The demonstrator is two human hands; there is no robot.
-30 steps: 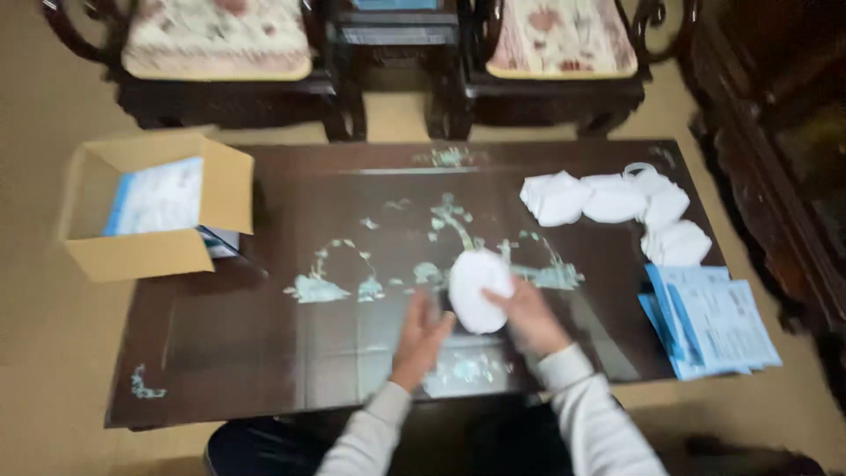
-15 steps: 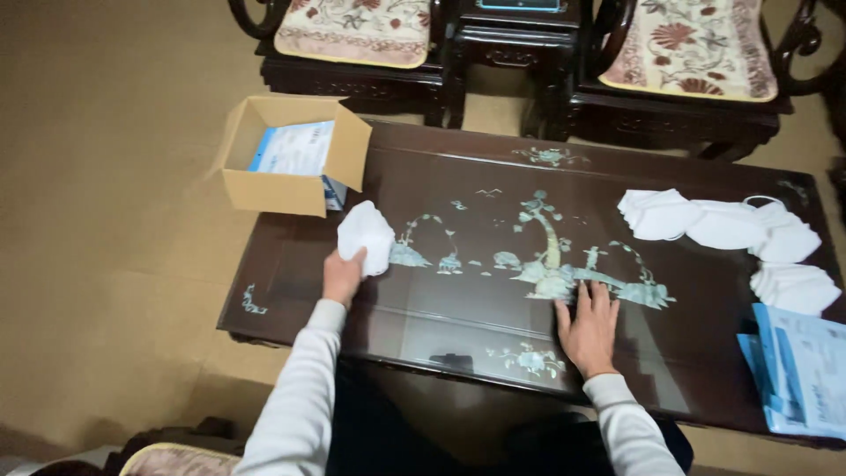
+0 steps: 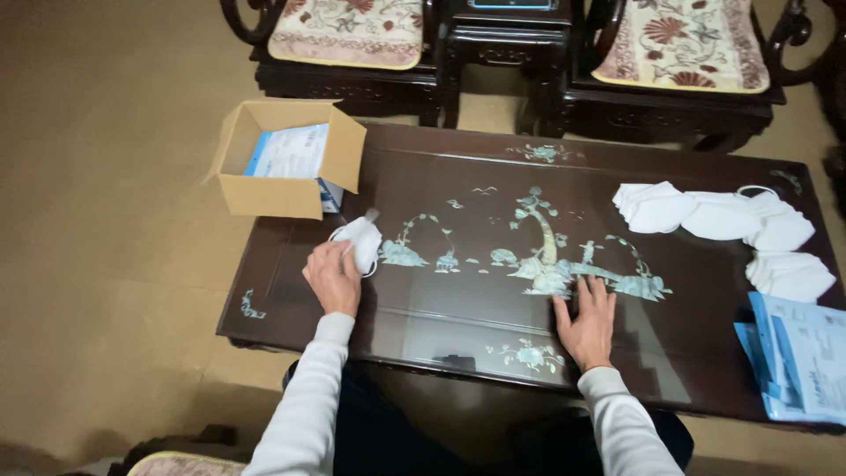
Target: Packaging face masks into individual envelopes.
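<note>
The white face mask [image 3: 359,242] sits near the bench's [image 3: 458,291] left end, just in front of the open cardboard box [image 3: 286,167] at the far left corner. The left hand [image 3: 333,277] has its grip pinching the mask. The right hand [image 3: 588,319] lies flat near the front edge, fingers spread. More white masks [image 3: 723,216] are piled at the right end, with blue packets [image 3: 797,357] by the front right corner.

White mask [image 3: 359,242], tan cardboard box [image 3: 280,196], dark table [image 3: 458,291] with pale pearly inlay.
</note>
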